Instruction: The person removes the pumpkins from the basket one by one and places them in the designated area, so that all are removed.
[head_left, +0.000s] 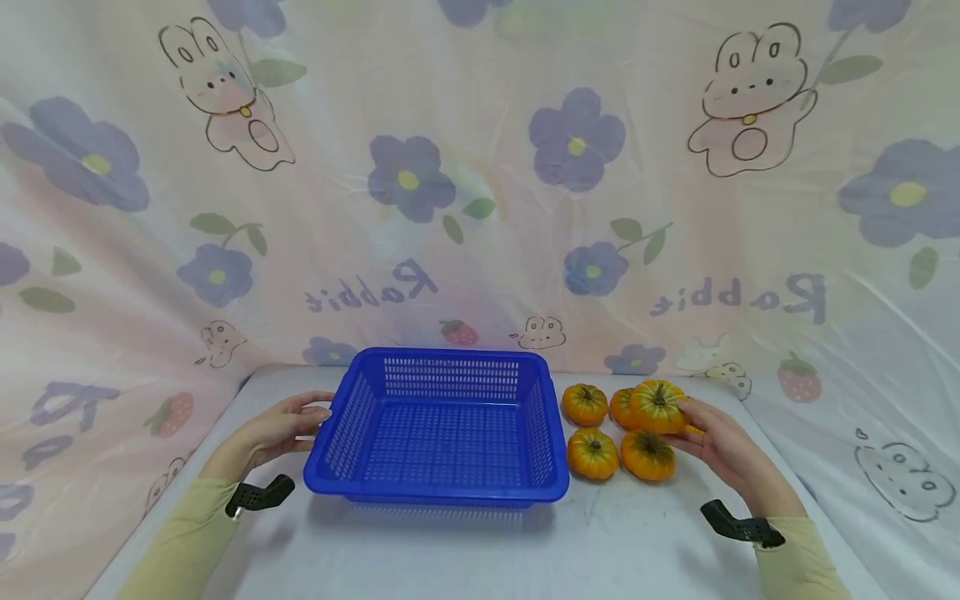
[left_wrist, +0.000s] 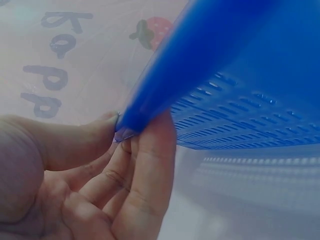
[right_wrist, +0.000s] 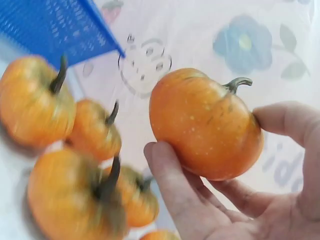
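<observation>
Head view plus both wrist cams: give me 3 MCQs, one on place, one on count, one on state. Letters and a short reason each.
1. Where are the small pumpkins relative to the blue basket?
A. inside it
B. on the table on the side of the person's right hand
C. behind it

2. How many pumpkins still sit on the table?
A. two
B. four
C. seven

3. What is the left hand doing?
A. gripping the basket's rim
B. lying flat on the table
C. holding a pumpkin

Key: 1 B, the basket holds nothing and the fruit lies beside it. 2 B, four rest there while the right hand holds a fifth, the lifted pumpkin. 3 A, thumb and fingers pinch the rim in the left wrist view.
</observation>
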